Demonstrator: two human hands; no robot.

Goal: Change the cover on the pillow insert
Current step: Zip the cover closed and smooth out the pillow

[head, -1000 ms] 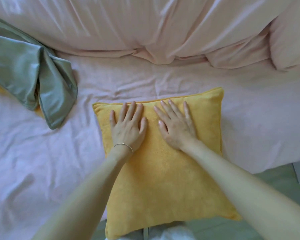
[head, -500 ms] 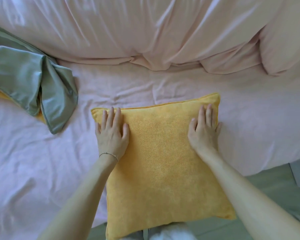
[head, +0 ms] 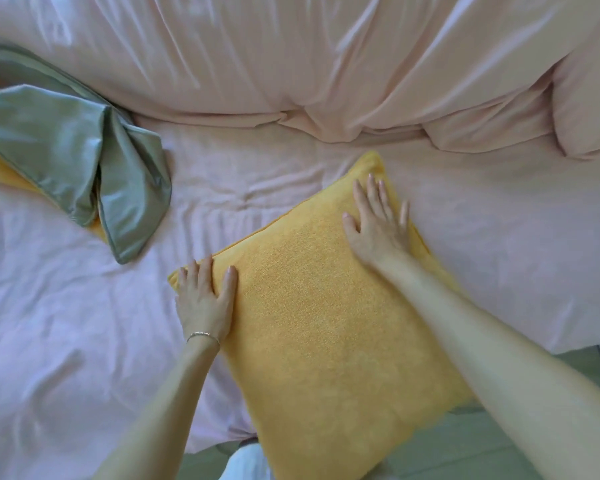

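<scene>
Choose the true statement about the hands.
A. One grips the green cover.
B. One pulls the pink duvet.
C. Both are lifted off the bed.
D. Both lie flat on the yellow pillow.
D: the left hand and right hand rest open-fingered on the yellow pillow.

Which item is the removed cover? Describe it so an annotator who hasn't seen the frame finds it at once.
Start from the pink bed sheet and go to its far left side, away from the yellow pillow under both hands. The green cover lies there crumpled and empty, partly over a bit of yellow fabric. It is the only shiny, sage-green cloth; everything around it is pink or yellow.
</scene>
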